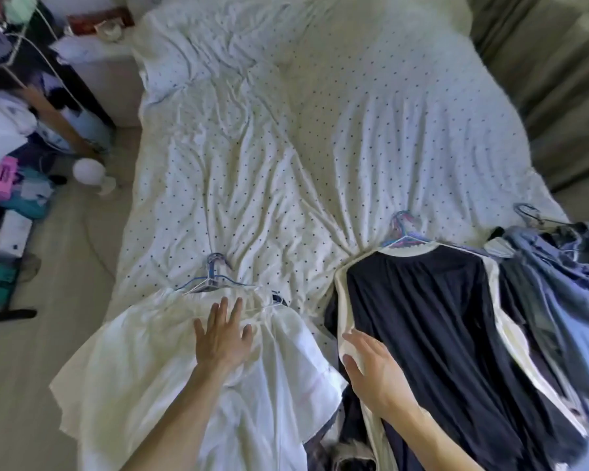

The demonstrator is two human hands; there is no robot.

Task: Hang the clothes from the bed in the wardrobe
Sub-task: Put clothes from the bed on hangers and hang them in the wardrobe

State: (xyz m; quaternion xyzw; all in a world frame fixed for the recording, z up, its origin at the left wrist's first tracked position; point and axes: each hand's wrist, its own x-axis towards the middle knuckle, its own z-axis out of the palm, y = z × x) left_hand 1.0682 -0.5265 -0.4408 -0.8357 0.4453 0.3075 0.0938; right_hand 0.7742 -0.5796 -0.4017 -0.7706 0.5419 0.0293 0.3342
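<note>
Bed (286, 147) is carrying the clothes along its near edge, hanger hooks (215, 266) pointing away, likely staged for grabbing. Left hand (223, 338) is pressing flat, fingers spread, on the white garment (133, 368). Right hand (371, 365) is resting unclenched on the navy garment (439, 317), gripping nothing.

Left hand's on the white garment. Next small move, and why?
Probably slide the left hand up to the blue hanger and grip it: that hand lies flat on the white garment, whose hanger hook sits just beyond the fingertips, free on the bed.
</note>
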